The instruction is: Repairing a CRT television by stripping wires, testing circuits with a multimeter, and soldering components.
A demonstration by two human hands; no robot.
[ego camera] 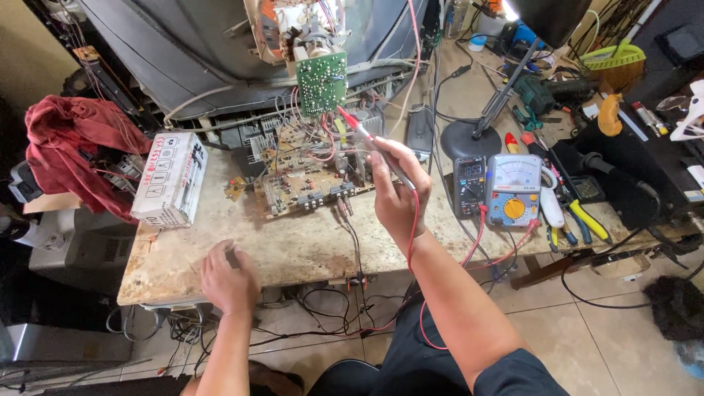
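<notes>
Red test probe is the thing in hand: seen from the head camera, the right hand is raised above the workbench with its fingers closed around the probe's grey and red shaft, pen-fashion, the tip pointing up and left toward the small green circuit board that hangs at the back of the opened television set. Whether the tip touches that board cannot be told. The right forearm rises steeply from the lower right, and the probe's red lead runs down along the wrist. Below the hand lies the set's brown main board, crowded with parts and wires. The left hand rests near the front edge of the bench, palm down, fingers curled over a small dark object that is mostly hidden; its forearm comes straight up from below. Just right of the right hand lie a dark digital multimeter and, beside it, a blue and grey analogue meter. A white carton lies at the left of the bench, next to a red cloth.
</notes>
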